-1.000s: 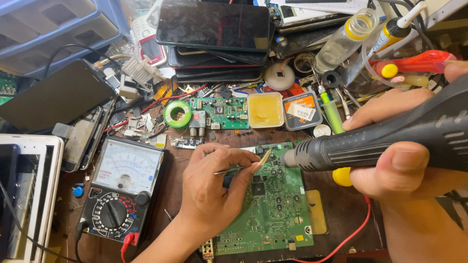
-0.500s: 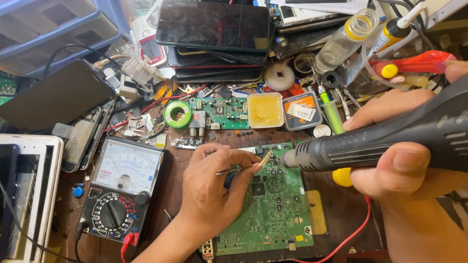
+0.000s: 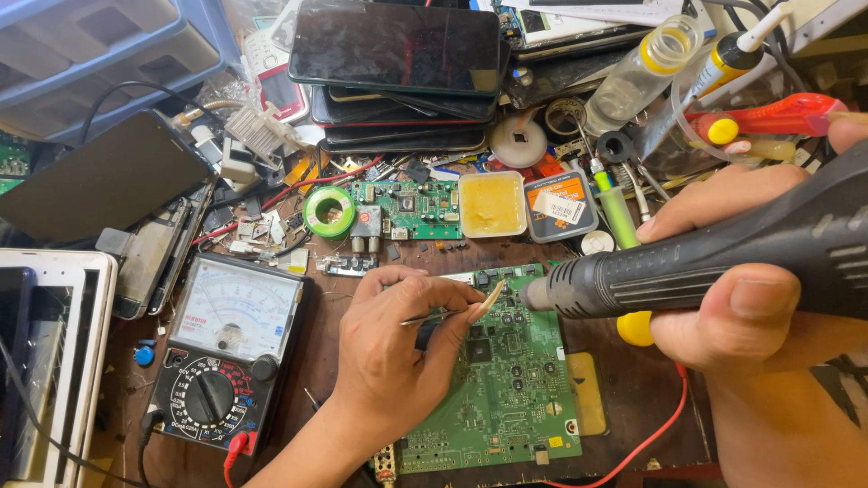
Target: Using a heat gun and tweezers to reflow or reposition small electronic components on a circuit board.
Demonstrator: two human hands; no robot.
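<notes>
Nearest the camera, the green circuit board (image 3: 511, 389) lies flat on the brown bench, its far left corner under the left hand (image 3: 398, 361). That hand rests on the board's left edge with its fingers curled in and pinched on slim metal tweezers (image 3: 452, 312), whose tips point right and a little far, meeting a small tan sliver just over the board's far edge. To the right, the right hand (image 3: 750, 298) is wrapped around a black hot-air handpiece (image 3: 687, 262), thumb pressed on its near side and the other fingers folded over the far side; the nozzle points left and ends just beside the tweezer tips, above the same far part of the board. A red lead (image 3: 651, 438) curves along the bench near the board's right edge. Left of the left hand sits an analogue multimeter (image 3: 231, 357) with a black dial. Farther back lie a green solder reel (image 3: 328, 211), a small green board (image 3: 407, 208), and a square tub of yellow flux (image 3: 491, 204). Farthest of all, a stack of dark phones (image 3: 398, 54) is heaped behind them.
</notes>
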